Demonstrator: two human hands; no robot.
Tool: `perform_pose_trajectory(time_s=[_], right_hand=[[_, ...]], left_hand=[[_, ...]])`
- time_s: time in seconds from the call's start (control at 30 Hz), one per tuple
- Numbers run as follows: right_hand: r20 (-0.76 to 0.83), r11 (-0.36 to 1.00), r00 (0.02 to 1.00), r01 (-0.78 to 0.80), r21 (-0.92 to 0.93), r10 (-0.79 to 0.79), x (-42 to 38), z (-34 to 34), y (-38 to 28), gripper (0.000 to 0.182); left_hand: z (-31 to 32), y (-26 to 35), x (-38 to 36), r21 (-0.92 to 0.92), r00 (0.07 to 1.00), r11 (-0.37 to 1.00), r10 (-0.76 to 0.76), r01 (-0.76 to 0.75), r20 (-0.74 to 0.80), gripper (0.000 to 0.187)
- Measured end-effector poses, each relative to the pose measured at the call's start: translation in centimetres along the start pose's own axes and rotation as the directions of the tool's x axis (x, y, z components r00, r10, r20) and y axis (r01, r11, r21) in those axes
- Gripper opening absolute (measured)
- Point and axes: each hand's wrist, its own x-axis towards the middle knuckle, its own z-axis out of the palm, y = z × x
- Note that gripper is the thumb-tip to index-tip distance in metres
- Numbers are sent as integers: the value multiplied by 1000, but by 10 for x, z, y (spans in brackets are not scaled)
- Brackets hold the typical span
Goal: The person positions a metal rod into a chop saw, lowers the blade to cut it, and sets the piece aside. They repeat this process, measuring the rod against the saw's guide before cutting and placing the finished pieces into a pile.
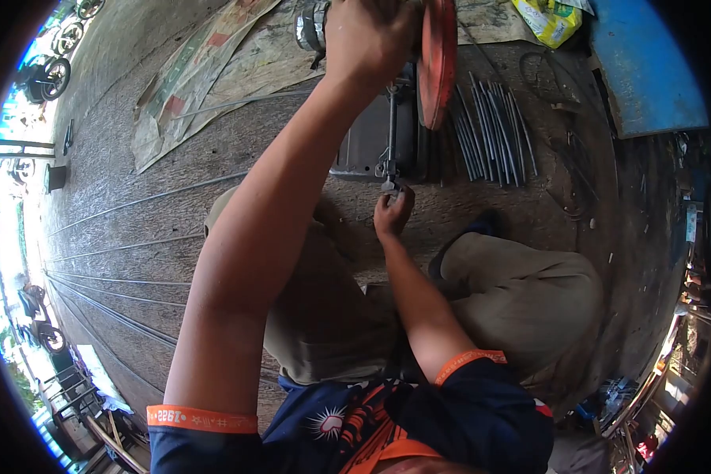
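At the top edge, my left hand [369,35] is wrapped round the upper part of a cut-off saw, its fingertips partly cut off by the frame. A red disc guard [437,67] stands just right of that hand, beside the saw's motor [312,25]. Below is the saw's dark metal base [363,142], with a clamp screw [392,130] running along it. My right hand [393,212] has its fingers closed on the clamp handle [389,188] at the base's near edge.
Several cut metal rods [494,130] lie right of the saw. Long thin rods [134,205] stretch across the ground to the left. A worn sheet [205,79] lies upper left, a yellow bag [549,22] and a blue panel [648,71] upper right. Motorbikes [55,71] stand at far left.
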Motion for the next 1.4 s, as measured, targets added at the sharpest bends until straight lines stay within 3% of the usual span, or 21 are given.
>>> perform_pose_trajectory(time_s=[0.03, 0.1, 0.13, 0.17, 0.2, 0.23, 0.27, 0.33, 0.47, 0.53, 0.57, 0.6, 0.67, 0.7, 0.83, 0.87, 0.9, 1.03, 1.17, 1.23, 1.4], right_hand=[[1, 1000, 1000, -1, -1, 1, -1, 1, 0, 35], [157, 792, 847, -531, 301, 508, 0, 4, 0, 33], [156, 792, 846, -532, 300, 509, 3, 4, -1, 33], [499, 93, 466, -791, 604, 731, 7, 5, -2, 32], [858, -671, 110, -577, 466, 502, 10, 4, -3, 32], [969, -868, 174, -437, 233, 173, 8, -6, -5, 31], [969, -869, 176, -437, 233, 172, 9, -4, -1, 31], [906, -909, 409, -329, 257, 108, 8, 2, 7, 30], [930, -919, 364, -348, 188, 52, 10, 13, 26, 26], [889, -569, 315, -685, 455, 332, 13, 20, 18, 29], [759, -297, 512, -711, 637, 402, 13, 19, 13, 38], [759, -298, 512, -710, 638, 403, 11, 16, 8, 38], [272, 639, 823, -561, 526, 499, 16, -9, -19, 32], [217, 775, 876, -482, 409, 431, 7, 4, 0, 29], [214, 533, 686, -692, 487, 696, -1, 16, 12, 18], [543, -83, 319, -803, 590, 777, 10, 1, 0, 12], [839, -664, -7, -615, 425, 544, 17, -10, -7, 13], [843, -670, 188, -531, 519, 504, 5, 16, 37, 16], [837, -704, 223, -458, 543, 500, 22, -7, 16, 12], [931, -720, 27, -627, 299, 364, 31, -16, 0, 9], [871, -695, 179, -539, 475, 457, 8, 23, 46, 12]], left_hand=[[0, 0, 0, 10, 1000, 1000, 12, -12, 2, 47], [0, 0, 0, 18, 1000, 1000, 12, -13, 3, 47], [0, -1, 0, 28, 1000, 999, 15, -15, 4, 46], [0, -1, -1, 28, 1000, 1000, 15, -15, 6, 46], [1, -1, -1, 34, 1000, 999, 15, -15, -2, 47], [1, -1, 0, 41, 1000, 999, 16, -16, -10, 47], [2, -2, 0, 42, 1000, 999, 18, -17, -10, 47], [1, -4, -1, -10, 999, 999, 30, -31, -33, 46], [2, 0, -1, -82, 992, 989, -125, 122, -34, 44], [2, 0, -1, -60, 995, 995, -80, 76, -66, 42], [1, 0, -1, -59, 995, 995, -81, 77, -65, 42], [0, 1, -1, -75, 994, 993, -99, 96, -43, 43], [1, 1, 0, -92, 993, 989, -116, 114, -19, 43], [1, 0, 0, -88, 995, 992, -95, 92, -28, 43], [0, 1, 0, -53, 998, 997, -62, 61, -26, 43], [1, -1, 0, -54, 998, 997, -61, 59, -25, 43], [2, -4, 0, -47, 998, 998, -48, 46, -38, 43], [4, -4, 0, -29, 995, 996, -87, 86, -55, 45], [4, -5, -1, -19, 994, 996, -85, 84, -65, 47], [2, -2, 0, -28, 992, 992, -124, 123, -29, 48], [5, -7, -1, -24, 995, 997, -80, 79, -66, 49]])
